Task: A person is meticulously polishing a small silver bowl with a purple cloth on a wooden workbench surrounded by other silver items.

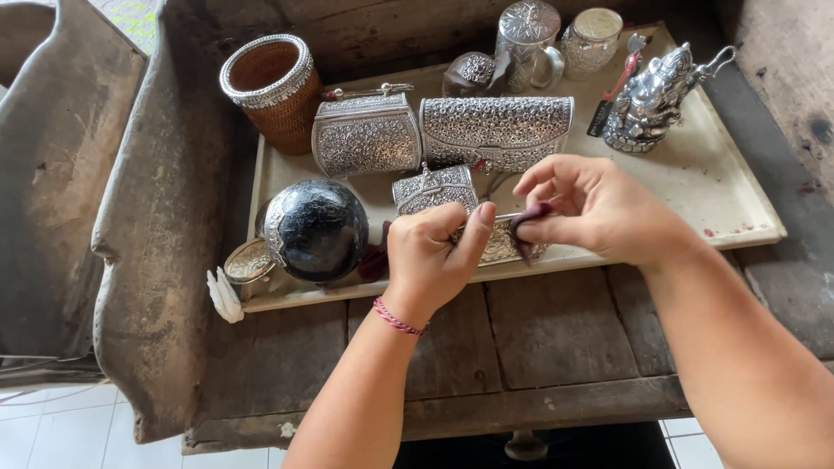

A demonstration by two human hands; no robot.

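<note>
your left hand (432, 258) is clenched around a small embossed silver piece (502, 246), thumb pressed up along its top edge, holding it just above the front edge of the cream tray (721, 187). your right hand (595, 208) pinches a dark maroon cloth (526, 224) between thumb and forefinger and has it pressed against the right end of that silver piece, the other fingers curled loosely above. a red cord bracelet (396, 318) sits on your left wrist.

the tray rests on a worn wooden bench (539, 347) and fills most of its back half. just behind your left hand lies a small silver clutch (434, 188); behind that, near the middle of the tray, stand two larger embossed silver purses, one to the left (366, 135) and one to the right (496, 130), side by side and nearly touching. at the tray's front left corner sits a dark round box with a silver rim (316, 229), with a small round tin (249, 260) just beside it. a woven basket with a silver rim (274, 85) stands at the back left corner. along the back edge are a silver mug (528, 39) and a lidded glass jar (592, 39); a silver figurine (651, 97) stands toward the back right corner.
</note>
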